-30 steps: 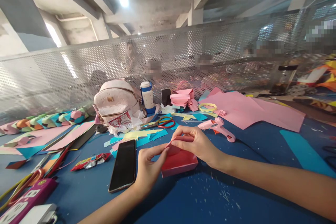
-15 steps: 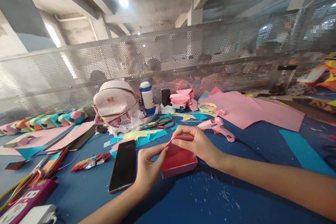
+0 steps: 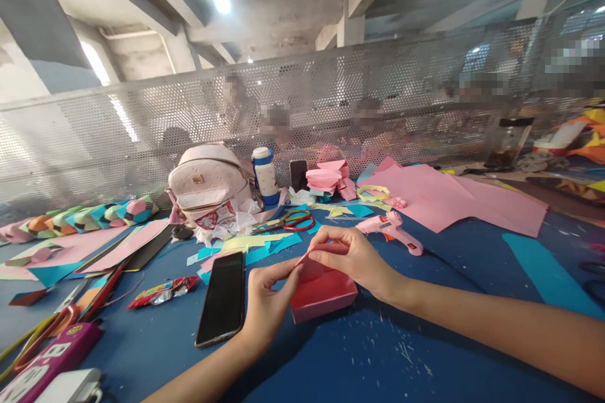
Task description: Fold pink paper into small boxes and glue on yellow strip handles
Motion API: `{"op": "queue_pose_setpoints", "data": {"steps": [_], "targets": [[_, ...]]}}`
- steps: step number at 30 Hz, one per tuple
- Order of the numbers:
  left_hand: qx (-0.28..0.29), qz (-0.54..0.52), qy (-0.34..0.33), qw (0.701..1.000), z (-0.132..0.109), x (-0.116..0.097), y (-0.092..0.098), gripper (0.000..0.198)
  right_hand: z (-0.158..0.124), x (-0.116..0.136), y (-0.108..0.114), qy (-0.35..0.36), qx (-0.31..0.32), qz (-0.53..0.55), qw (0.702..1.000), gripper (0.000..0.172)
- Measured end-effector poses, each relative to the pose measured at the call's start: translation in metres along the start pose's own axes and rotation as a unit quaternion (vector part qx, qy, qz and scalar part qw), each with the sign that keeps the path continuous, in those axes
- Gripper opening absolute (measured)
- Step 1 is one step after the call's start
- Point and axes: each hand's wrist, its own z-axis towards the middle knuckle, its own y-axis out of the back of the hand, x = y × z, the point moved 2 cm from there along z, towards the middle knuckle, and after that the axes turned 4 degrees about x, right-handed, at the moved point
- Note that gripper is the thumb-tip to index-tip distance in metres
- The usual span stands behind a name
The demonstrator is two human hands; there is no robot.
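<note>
The pink paper box [image 3: 326,302] sits on the blue tabletop [image 3: 368,359] straight in front of the person, between the two hands and partly under their fingers. The left hand [image 3: 269,299] is at its left end, thumb and forefinger nearly closed in a pinch on a raised edge of pink paper. The right hand [image 3: 366,264] reaches in from the far right corner and arches over the back of the box, its thumb and fingers also closed on that raised edge, so the two sets of fingertips come close together. Whether the pinched edge is a wall of the box or a separate piece, I cannot tell, as the fingers hide the join

From the right hand the box lies nearer the person and a little to the left; from the left hand it lies to the right. Its long side seems to run left to right, the right end tilted slightly away. Both hands touch the work, so neither is clearly nearer. Just left of the left hand lies a phone [image 3: 220,300], and beyond the right hand a pink glue gun [image 3: 394,233], near but apart from it
</note>
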Motion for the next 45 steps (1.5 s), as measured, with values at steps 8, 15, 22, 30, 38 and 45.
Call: {"op": "queue_pose_setpoints", "data": {"steps": [8, 15, 22, 30, 38, 45], "targets": [[-0.002, 0.004, -0.004, 1.0, 0.0, -0.001, 0.0, 0.019, 0.0, 0.002, 0.0, 0.003, 0.002, 0.004, 1.0, 0.017], [-0.012, 0.004, -0.006, 1.0, 0.001, 0.001, 0.0, 0.019, 0.0, -0.001, 0.001, 0.006, 0.007, -0.009, 1.0, 0.012], [-0.015, -0.014, 0.006, 1.0, 0.002, 0.002, 0.001, 0.019, 0.0, -0.002, 0.001, 0.009, 0.004, -0.02, 1.0, 0.012], [-0.017, -0.035, 0.04, 0.998, 0.002, 0.006, 0.001, 0.019, 0.001, 0.0, 0.002, 0.004, -0.006, -0.049, 0.999, 0.013], [-0.029, -0.066, 0.069, 0.995, 0.004, 0.008, 0.001, 0.02, 0.003, -0.009, 0.004, 0.052, -0.01, -0.054, 0.997, 0.043], [-0.057, -0.062, 0.071, 0.994, 0.006, 0.015, 0.005, 0.019, 0.002, -0.007, 0.008, 0.088, -0.042, -0.105, 0.99, 0.074]]}}
